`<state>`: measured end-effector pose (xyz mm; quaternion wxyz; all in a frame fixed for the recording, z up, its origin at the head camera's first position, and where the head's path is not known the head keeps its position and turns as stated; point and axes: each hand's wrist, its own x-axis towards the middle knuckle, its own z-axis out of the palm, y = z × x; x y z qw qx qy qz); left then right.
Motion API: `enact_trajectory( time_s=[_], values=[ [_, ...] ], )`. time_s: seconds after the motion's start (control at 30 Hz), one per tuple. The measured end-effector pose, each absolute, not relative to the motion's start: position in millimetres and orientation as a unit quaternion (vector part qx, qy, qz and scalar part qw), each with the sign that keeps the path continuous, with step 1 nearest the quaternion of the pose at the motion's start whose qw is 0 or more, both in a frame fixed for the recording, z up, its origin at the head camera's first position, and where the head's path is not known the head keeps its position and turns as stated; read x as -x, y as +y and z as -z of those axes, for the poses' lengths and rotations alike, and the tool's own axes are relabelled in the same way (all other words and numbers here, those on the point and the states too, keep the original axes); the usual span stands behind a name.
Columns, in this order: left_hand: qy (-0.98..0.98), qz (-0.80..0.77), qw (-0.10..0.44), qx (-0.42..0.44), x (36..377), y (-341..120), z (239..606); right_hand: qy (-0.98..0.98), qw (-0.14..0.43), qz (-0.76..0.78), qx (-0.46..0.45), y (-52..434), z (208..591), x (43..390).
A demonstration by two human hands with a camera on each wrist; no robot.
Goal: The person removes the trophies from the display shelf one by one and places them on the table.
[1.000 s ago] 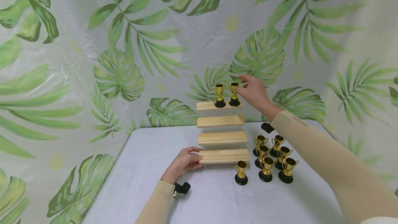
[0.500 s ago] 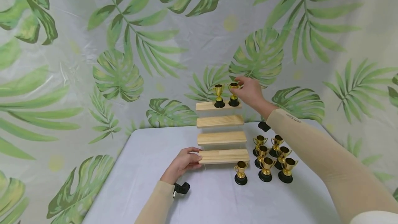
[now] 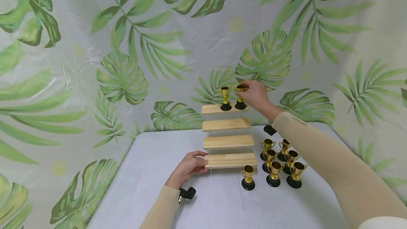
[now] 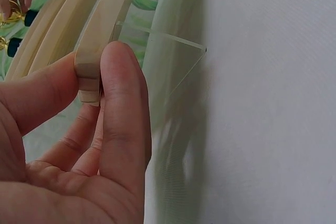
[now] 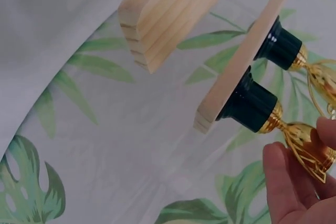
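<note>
A wooden shelf stand with several stepped boards stands on the table. My left hand pinches the left end of its lowest board; in the left wrist view, thumb and fingers lie on either side of the board's end. At the top board, my right hand holds the cup part of a small gold trophy. The right wrist view shows that trophy's black base against the board near its end. A second gold trophy stands just left of it.
Several more gold trophies with black bases stand on the white-covered table right of the stand. One trophy stands before the lowest board. A leaf-patterned curtain hangs behind.
My right hand has shifted slightly left, and its spread fingers have come together on the right trophy's cup. The left hand stays at the lowest board.
</note>
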<state>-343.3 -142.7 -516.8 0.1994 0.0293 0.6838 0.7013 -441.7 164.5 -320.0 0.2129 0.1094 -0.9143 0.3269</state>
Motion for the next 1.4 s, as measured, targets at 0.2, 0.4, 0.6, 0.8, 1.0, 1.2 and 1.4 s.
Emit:
enact_trajectory(
  time_s=[0.2,0.4,0.6,0.8,1.0,1.2,1.4],
  values=[
    [0.685,-0.701,0.198,-0.028,341,-141,517,-0.914,0.216,-0.326,-0.112,167,320,438],
    [0.677,-0.708,0.199,-0.029,341,-140,519,-0.913,0.210,-0.328,-0.118,170,318,433],
    [0.682,-0.704,0.196,-0.034,341,-139,517,-0.915,0.218,-0.317,-0.124,174,316,431],
    [0.683,-0.703,0.196,-0.030,343,-139,517,-0.920,0.220,-0.295,-0.133,175,309,424],
    [0.682,-0.703,0.199,-0.027,343,-140,519,-0.922,0.228,-0.274,-0.150,174,306,415],
    [0.684,-0.702,0.197,-0.026,342,-140,518,-0.920,0.232,-0.270,-0.162,174,304,409],
    [0.685,-0.702,0.195,-0.026,342,-141,519,-0.918,0.230,-0.270,-0.179,176,303,397]
  ],
)
